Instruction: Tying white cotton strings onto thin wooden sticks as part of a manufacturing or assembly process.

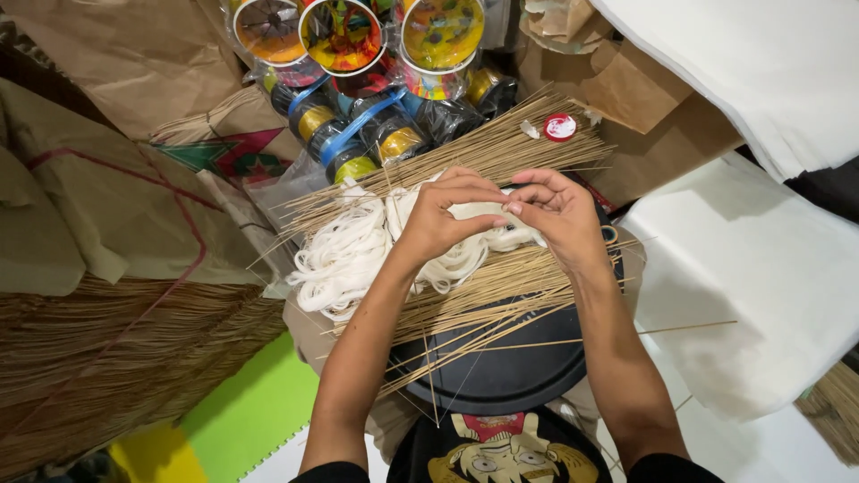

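My left hand [438, 219] and my right hand [559, 215] meet fingertip to fingertip over a heap of white cord [349, 255]. Both pinch a strand of that cord between thumb and fingers. Under the hands lie many thin bamboo sticks [501, 148], fanned across a round black lid [501, 371] on my lap. More sticks [492, 295] cross the lid below my wrists.
Colourful round reels [344, 36] and spools wrapped in plastic [376, 130] are stacked at the top. Brown paper [107, 206] and a big bundle of sticks [116, 349] lie on the left. White paper sheets [752, 268] cover the right. A small red cap [560, 127] rests on the sticks.
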